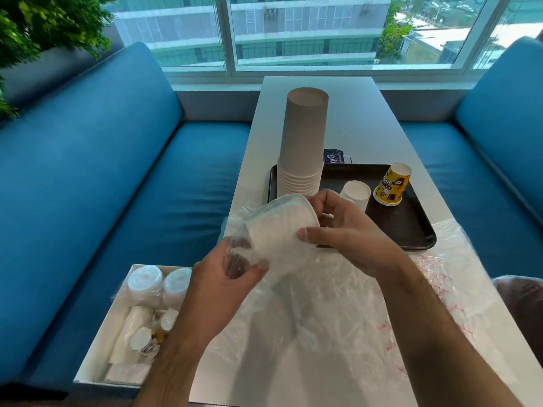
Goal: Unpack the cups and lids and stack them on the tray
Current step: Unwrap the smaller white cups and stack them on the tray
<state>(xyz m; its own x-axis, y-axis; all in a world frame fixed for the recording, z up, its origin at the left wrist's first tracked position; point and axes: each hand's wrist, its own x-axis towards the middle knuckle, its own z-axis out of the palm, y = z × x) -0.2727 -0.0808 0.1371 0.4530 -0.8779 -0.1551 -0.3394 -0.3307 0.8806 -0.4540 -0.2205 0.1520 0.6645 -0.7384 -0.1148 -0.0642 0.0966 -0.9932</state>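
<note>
Lid stack [280, 227], light, slippery in its bag [323, 304], held tilted above table nr tray [417, 230]: right hand [349, 233] clamped round stack, left hand [226, 277] pinching bag end; best gripped at sides.

The tray [408, 227] is black. On it stand a tall grey-brown stack of cups [304, 142], a white cup [355, 193] and a yellow cup [392, 185] with dark print. The sofas [117, 171] are blue, the table [367, 124] white.

Location: café or office break-area booth. Indicators: two facing blue upholstered benches [123, 183], narrow white worktop [361, 127] between them, black serving tray [411, 227], upper-floor window [308, 33] facing buildings.
</note>
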